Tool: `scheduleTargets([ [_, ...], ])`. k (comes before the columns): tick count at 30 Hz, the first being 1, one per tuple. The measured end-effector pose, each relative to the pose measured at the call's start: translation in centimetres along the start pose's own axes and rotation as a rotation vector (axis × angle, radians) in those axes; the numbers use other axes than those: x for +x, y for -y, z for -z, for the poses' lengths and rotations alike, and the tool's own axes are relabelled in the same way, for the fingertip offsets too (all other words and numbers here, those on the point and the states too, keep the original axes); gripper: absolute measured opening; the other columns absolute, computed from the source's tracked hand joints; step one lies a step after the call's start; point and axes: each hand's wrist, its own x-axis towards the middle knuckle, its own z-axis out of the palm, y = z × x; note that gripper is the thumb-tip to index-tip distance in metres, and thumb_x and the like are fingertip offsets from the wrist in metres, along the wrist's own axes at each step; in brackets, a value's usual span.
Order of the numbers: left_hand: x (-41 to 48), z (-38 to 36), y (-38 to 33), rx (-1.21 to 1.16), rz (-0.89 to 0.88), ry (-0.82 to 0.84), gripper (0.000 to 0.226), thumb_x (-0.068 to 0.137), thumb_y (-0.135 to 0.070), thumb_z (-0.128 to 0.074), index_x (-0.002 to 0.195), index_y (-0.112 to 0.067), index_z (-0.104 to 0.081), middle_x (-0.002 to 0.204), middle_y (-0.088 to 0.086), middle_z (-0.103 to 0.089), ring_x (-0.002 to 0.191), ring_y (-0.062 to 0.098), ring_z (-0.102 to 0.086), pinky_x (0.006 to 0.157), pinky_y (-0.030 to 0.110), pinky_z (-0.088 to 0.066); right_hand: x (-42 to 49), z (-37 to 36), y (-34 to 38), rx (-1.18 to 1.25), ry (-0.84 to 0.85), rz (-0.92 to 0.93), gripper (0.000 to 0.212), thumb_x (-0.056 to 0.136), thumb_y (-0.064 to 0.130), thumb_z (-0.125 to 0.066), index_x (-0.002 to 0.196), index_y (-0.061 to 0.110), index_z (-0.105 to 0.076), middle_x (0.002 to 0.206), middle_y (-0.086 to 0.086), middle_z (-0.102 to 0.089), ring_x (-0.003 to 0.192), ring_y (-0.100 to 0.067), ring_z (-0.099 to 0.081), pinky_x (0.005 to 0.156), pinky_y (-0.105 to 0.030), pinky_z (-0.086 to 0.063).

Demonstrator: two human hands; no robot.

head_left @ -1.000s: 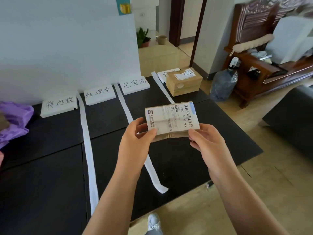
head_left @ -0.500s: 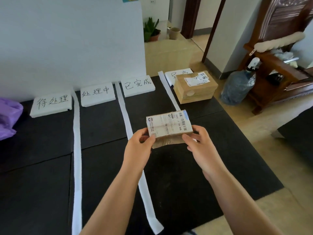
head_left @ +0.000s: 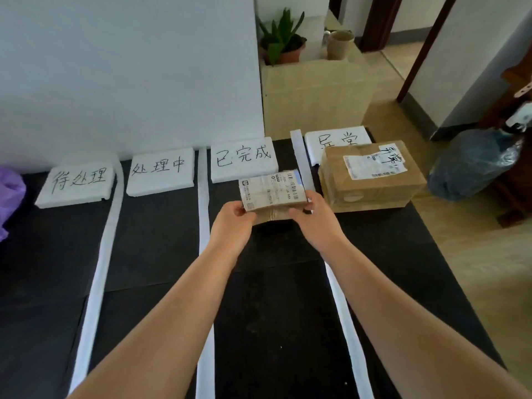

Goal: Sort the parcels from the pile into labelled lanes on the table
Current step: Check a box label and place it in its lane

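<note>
Black table (head_left: 273,326) beneath; left hand (head_left: 233,223) and right hand (head_left: 313,217) pinch the small parcel (head_left: 272,190) by its ends, now carried forward, just short of the 已完成 sign (head_left: 243,162), likely its lane

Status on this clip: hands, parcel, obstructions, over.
Left hand, right hand grip small parcel at its ends. Parcel over third lane, before its sign. Large box in next lane right, nothing blocking.
</note>
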Motion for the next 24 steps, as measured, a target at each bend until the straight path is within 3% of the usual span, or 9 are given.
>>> scheduleTargets([
  [5,4.8,-1.8,-0.8,-0.025,-0.002,0.015,0.039,0.098,-0.013,-0.046,0.132,-0.027,-0.058,0.106,-0.011,-0.061,0.091,0.005,-0.056,0.077,0.028,-0.049,5.8,-0.5,-0.6,-0.039,0.010,0.016,0.048,0.097,0.017,-0.061,0.141,0.027,-0.046,0.139,0.005,-0.055,0.131,-0.015,-0.049,0.098,-0.029,-0.041],
  [13,8.0,-2.5,-0.6,-0.072,0.012,0.069,0.048,0.098,-0.015,-0.046,0.144,-0.031,-0.044,0.135,-0.009,-0.056,0.124,0.014,-0.050,0.105,0.039,-0.043,10.5,-2.2,-1.2,-0.112,0.036,0.034,0.056,0.095,0.026,-0.064,0.145,0.027,-0.040,0.140,0.002,-0.053,0.128,-0.017,-0.051,0.102,-0.038,-0.047],
  [19,7.7,-2.4,-0.1,-0.072,0.037,0.072,0.050,0.099,-0.022,-0.050,0.147,-0.034,-0.037,0.140,-0.010,-0.052,0.130,0.022,-0.049,0.107,0.044,-0.043,10.1,-2.3,-1.7,-0.119,0.001,-0.007,0.070,0.093,0.033,-0.065,0.153,0.028,-0.028,0.148,0.000,-0.046,0.134,-0.021,-0.046,0.103,-0.041,-0.046],
  [22,6.7,-2.1,0.4,-0.080,0.122,0.049,0.070,0.101,-0.025,-0.052,0.158,-0.031,-0.013,0.160,-0.001,-0.030,0.143,0.025,-0.036,0.115,0.045,-0.034,9.2,-2.3,-2.0,-0.127,-0.033,-0.046,0.073,0.095,0.030,-0.064,0.156,0.028,-0.023,0.152,-0.004,-0.040,0.135,-0.023,-0.046,0.097,-0.037,-0.046],
  [24,5.7,-1.8,0.8,-0.068,0.149,0.026,0.073,0.100,-0.024,-0.053,0.158,-0.028,-0.009,0.163,0.002,-0.023,0.145,0.024,-0.032,0.113,0.038,-0.032,8.1,-2.4,-2.0,-0.124,-0.056,-0.060,0.075,0.096,0.025,-0.063,0.157,0.028,-0.020,0.154,-0.004,-0.037,0.134,-0.023,-0.047,0.093,-0.034,-0.046],
])
